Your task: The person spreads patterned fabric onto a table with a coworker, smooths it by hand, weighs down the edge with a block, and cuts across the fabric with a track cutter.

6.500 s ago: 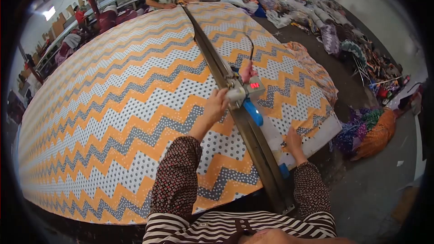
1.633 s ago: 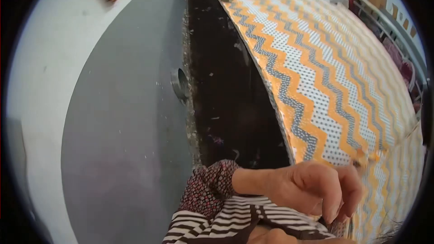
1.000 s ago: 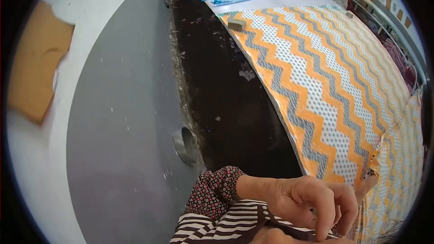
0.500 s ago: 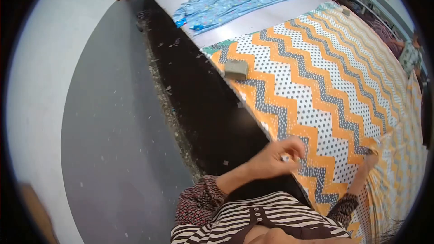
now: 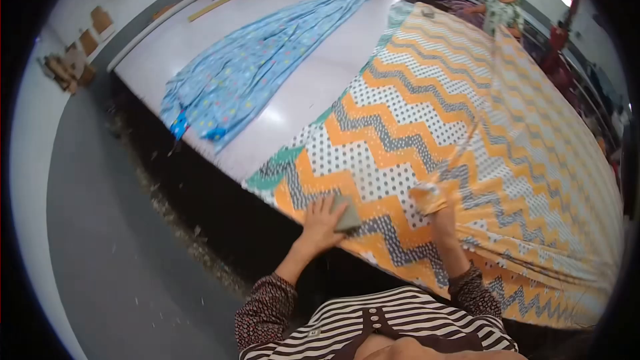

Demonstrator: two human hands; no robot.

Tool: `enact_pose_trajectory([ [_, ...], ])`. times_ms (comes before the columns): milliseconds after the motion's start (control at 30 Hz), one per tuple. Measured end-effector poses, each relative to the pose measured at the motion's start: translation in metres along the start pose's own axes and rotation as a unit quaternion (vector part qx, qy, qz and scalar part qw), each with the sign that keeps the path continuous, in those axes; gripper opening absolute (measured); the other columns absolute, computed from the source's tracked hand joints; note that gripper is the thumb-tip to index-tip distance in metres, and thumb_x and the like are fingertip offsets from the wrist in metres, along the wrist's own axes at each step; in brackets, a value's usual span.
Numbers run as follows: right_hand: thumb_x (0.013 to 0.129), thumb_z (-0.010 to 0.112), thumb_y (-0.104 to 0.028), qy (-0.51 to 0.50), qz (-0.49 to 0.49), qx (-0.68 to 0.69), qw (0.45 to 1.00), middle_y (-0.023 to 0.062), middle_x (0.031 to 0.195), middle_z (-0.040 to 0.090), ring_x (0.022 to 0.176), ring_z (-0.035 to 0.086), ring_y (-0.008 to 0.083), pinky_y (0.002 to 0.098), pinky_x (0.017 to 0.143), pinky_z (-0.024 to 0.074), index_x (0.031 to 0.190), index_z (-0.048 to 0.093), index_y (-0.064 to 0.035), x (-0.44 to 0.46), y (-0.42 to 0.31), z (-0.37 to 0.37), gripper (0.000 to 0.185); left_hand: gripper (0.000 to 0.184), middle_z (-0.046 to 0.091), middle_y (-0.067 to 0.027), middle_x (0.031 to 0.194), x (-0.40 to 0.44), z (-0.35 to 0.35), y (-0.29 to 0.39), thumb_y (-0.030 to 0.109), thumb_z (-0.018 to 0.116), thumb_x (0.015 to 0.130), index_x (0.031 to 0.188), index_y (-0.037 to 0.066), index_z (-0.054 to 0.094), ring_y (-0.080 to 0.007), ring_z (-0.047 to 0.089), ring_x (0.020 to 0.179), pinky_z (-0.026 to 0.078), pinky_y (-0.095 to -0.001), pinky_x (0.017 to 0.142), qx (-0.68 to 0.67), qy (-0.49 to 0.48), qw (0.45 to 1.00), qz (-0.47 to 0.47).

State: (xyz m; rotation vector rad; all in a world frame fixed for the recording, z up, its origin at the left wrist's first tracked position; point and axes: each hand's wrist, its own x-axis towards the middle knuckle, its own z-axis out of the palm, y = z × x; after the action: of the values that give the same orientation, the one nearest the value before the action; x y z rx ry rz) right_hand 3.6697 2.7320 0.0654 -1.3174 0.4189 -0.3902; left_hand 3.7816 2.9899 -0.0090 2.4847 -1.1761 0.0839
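Observation:
A zigzag-patterned cloth in orange, white and grey lies spread on the table. On its near left edge sits a small grey-green block. My left hand touches the block's left side, fingers spread and pointing away from me. To the right, my right hand is closed on a bunched, lifted part of the cloth. That upper layer rises in a slanting fold from my right hand toward the far side. Some of the right fingers are blurred and covered by fabric.
A crumpled blue printed cloth lies on the pale tabletop at left. Another block weighs down the far edge. A co-worker stands at the far right, near the cloth's raised edge. A dark gap runs under the near table edge.
My view has swung right. My left hand, previously in the air over the table edge, is now at the block. My right hand has carried the gripped cloth forward and left, lifting a fold.

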Motion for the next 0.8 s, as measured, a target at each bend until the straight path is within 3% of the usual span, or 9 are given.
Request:
enact_pose_trajectory([
  [100, 0.091, 0.046, -0.012, 0.056, 0.039, 0.089, 0.994, 0.0064, 0.090, 0.063, 0.074, 0.061, 0.0148, 0.0265, 0.062, 0.0494, 0.104, 0.062, 0.0005, 0.002, 0.018, 0.054, 0.023, 0.079, 0.040, -0.0199, 0.130, 0.015, -0.011, -0.015, 0.031, 0.077, 0.052, 0.125, 0.018, 0.050, -0.0371, 0.040, 0.117, 0.028, -0.0469, 0.099, -0.134, -0.071, 0.988, 0.023],
  [167, 0.089, 0.052, -0.004, 0.013, 0.004, -0.126, 0.992, 0.0049, 0.092, 0.063, 0.081, 0.059, 0.0115, 0.0240, 0.071, 0.0489, 0.103, 0.061, 0.0009, 0.002, 0.028, 0.074, 0.017, 0.077, 0.044, -0.0191, 0.126, 0.015, -0.011, -0.025, 0.029, 0.077, 0.051, 0.123, 0.016, 0.053, -0.0362, 0.043, 0.114, 0.031, -0.0453, 0.098, -0.151, -0.052, 0.986, 0.040],
  [233, 0.085, 0.055, 0.000, 0.056, 0.012, -0.093, 0.994, 0.0046, 0.090, 0.063, 0.081, 0.059, 0.0112, 0.0241, 0.071, 0.0483, 0.101, 0.061, 0.0018, 0.011, 0.049, 0.077, 0.018, 0.075, 0.049, -0.0182, 0.122, 0.025, -0.025, -0.045, 0.028, 0.078, 0.050, 0.120, 0.015, 0.055, -0.0353, 0.047, 0.111, 0.034, -0.0436, 0.097, -0.172, -0.038, 0.983, 0.055],
  [300, 0.081, 0.058, 0.004, 0.098, 0.018, -0.065, 0.993, 0.0043, 0.089, 0.063, 0.081, 0.059, 0.0109, 0.0243, 0.071, 0.0476, 0.100, 0.061, 0.0027, 0.015, 0.048, 0.076, 0.019, 0.072, 0.058, -0.0166, 0.111, 0.033, -0.053, -0.071, 0.025, 0.078, 0.049, 0.116, 0.009, 0.058, -0.0324, 0.055, 0.104, 0.041, -0.0395, 0.093, -0.356, -0.010, 0.934, -0.039],
  [367, 0.079, 0.061, 0.001, 0.115, -0.029, -0.181, 0.976, 0.0038, 0.085, 0.063, 0.078, 0.058, 0.0110, 0.0238, 0.069, 0.0465, 0.098, 0.061, 0.0030, 0.012, 0.040, 0.077, 0.019, 0.069, 0.061, -0.0149, 0.106, 0.042, -0.062, -0.116, 0.020, 0.079, 0.049, 0.113, 0.003, 0.058, -0.0300, 0.058, 0.099, 0.044, -0.0370, 0.090, -0.404, 0.055, 0.909, -0.088],
  [567, 0.077, 0.065, -0.001, 0.141, -0.127, -0.295, 0.936, 0.0049, 0.083, 0.062, 0.078, 0.058, 0.0112, 0.0246, 0.069, 0.0458, 0.095, 0.061, 0.0011, 0.014, 0.050, 0.060, 0.019, 0.058, 0.059, -0.0168, 0.090, 0.071, -0.066, -0.262, 0.018, 0.074, 0.051, 0.105, 0.004, 0.058, -0.0365, 0.056, 0.087, 0.046, -0.0432, 0.080, -0.075, 0.265, 0.946, -0.171],
  [700, 0.075, 0.069, -0.003, 0.158, -0.174, -0.323, 0.917, 0.0073, 0.083, 0.062, 0.076, 0.060, 0.0148, 0.0258, 0.068, 0.0460, 0.095, 0.061, 0.0009, 0.012, 0.045, 0.061, 0.022, 0.059, 0.057, -0.0170, 0.102, 0.069, -0.057, -0.306, 0.014, 0.068, 0.056, 0.113, 0.007, 0.054, -0.0367, 0.053, 0.097, 0.042, -0.0452, 0.087, 0.017, 0.217, 0.940, -0.264],
  [733, 0.073, 0.071, -0.005, 0.153, -0.186, -0.337, 0.910, 0.0088, 0.083, 0.062, 0.076, 0.060, 0.0173, 0.0270, 0.067, 0.0461, 0.095, 0.060, 0.0010, 0.011, 0.037, 0.064, 0.025, 0.059, 0.057, -0.0170, 0.102, 0.073, -0.064, -0.293, 0.014, 0.068, 0.056, 0.113, 0.007, 0.054, -0.0367, 0.053, 0.097, 0.042, -0.0452, 0.087, 0.015, 0.219, 0.940, -0.260],
  [800, 0.070, 0.074, -0.011, 0.138, -0.212, -0.380, 0.890, 0.0128, 0.081, 0.061, 0.073, 0.061, 0.0236, 0.0312, 0.064, 0.0462, 0.096, 0.060, 0.0006, 0.009, 0.037, 0.061, 0.031, 0.050, 0.057, -0.0183, 0.103, 0.077, -0.067, -0.251, 0.011, 0.065, 0.062, 0.111, 0.004, 0.055, -0.0366, 0.052, 0.101, 0.040, -0.0451, 0.091, 0.216, 0.237, 0.942, -0.103],
])
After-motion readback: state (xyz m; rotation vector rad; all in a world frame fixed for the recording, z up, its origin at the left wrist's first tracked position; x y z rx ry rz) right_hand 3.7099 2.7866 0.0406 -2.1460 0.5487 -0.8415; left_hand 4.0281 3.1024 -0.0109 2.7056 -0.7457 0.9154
